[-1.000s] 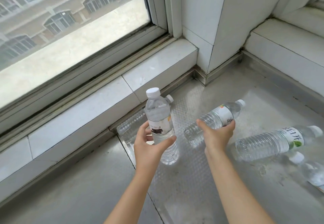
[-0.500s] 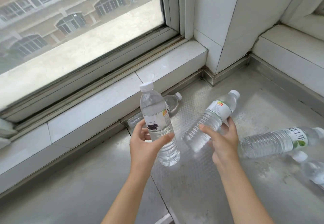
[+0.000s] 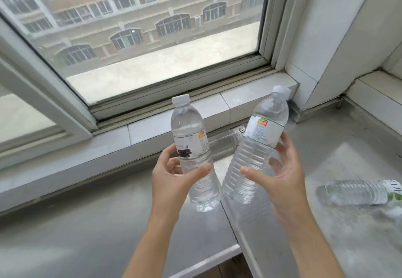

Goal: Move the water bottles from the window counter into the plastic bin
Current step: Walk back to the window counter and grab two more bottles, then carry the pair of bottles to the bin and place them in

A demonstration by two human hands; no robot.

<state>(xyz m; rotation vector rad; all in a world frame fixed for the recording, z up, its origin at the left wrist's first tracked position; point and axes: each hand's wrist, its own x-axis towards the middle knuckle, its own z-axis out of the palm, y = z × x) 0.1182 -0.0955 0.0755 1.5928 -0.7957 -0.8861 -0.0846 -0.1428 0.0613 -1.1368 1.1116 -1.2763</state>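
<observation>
The left hand [image 3: 171,180] grips a clear water bottle, the left bottle [image 3: 192,147], around its lower half, thumb across the front and fingers curled behind, holding it upright and clear of the worktop [image 3: 87,223]. The right hand [image 3: 280,182] grips the right bottle [image 3: 258,145] in the same way, thumb on the ribbed front and fingers wrapped round the far side by the label; this one leans to the right, its white cap toward the tiled corner. The two bottles nearly touch at their bases. Behind and between them a third bottle [image 3: 226,139] lies on its side against the foot of the sill [image 3: 152,130], partly hidden. A fourth bottle [image 3: 356,192] lies on its side on the worktop well to the right, blurred, with a green-and-white label at the frame edge. The window [image 3: 141,38] looks onto a brick building. The bin is out of view.
</observation>
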